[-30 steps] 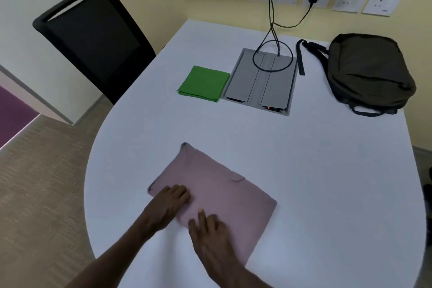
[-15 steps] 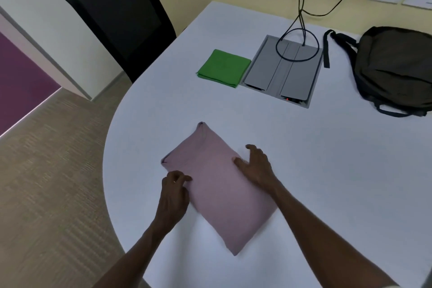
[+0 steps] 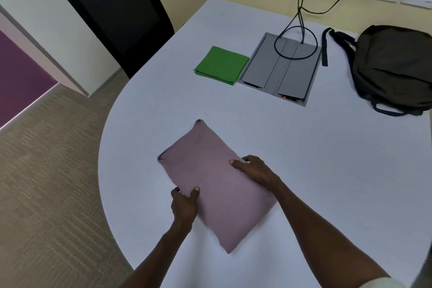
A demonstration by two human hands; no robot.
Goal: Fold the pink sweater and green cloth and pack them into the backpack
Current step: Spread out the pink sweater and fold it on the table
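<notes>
The pink sweater (image 3: 210, 177) lies folded into a compact rectangle near the front of the white table (image 3: 315, 159). My left hand (image 3: 183, 206) grips its left edge, thumb on top and fingers underneath. On the opposite edge my right hand (image 3: 253, 169) holds the sweater the same way. The green cloth (image 3: 222, 65) sits folded in a neat square farther back, beside the grey cable panel. At the far right lies the dark olive backpack (image 3: 395, 65); I cannot tell whether it is zipped.
A grey cable panel (image 3: 280, 70) is set into the table, with black cables (image 3: 300, 7) running up to wall sockets. A black chair (image 3: 117, 11) stands at the table's left rear. Carpet floor lies to the left of the rounded table edge.
Both hands went from pressing flat on the sweater to gripping its two side edges. The sweater now shows a smoother, narrower fold. The camera has shifted left and closer.
</notes>
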